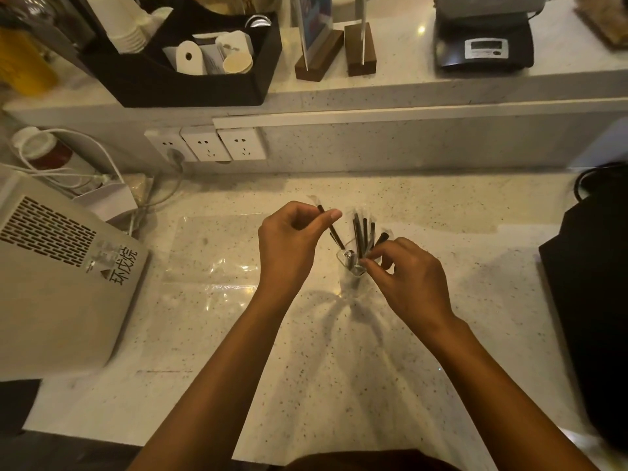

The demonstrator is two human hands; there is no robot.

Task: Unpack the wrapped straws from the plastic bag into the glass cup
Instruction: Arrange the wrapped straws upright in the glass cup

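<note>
— What is happening at the speckled stone counter [306,368]?

— A person stands over it with both bare forearms reaching in; the left hand [289,239] pinches one black wrapped straw [328,226] between thumb and curled fingers, the straw slanting down toward the glass cup [351,263]; its clear wrapper tip pokes out above the fingers.

— And the other hand?

— The right hand [404,270] sits just beside the cup, its fingers curled and pinching at the bundle of straws [365,232] already standing in it; those straws fan upward, dark in their clear sleeves.

— Where is the bag?

— The plastic bag [210,253] lies flat on the counter to the left of the cup, partly under the left wrist; it is transparent and catches the light; whether any straws are inside it I cannot tell.

— What else stands around?

— A beige appliance [61,277] with a vented top and printed characters fills the left edge; three wall sockets [207,144] sit in the splashback behind, one with a plug in it; on the raised ledge above are a black organiser [190,86] with paper cups and lids, two wooden sign stands [336,56] and a dark digital scale [484,45]; a black bag [591,300] rests at the right edge.
</note>
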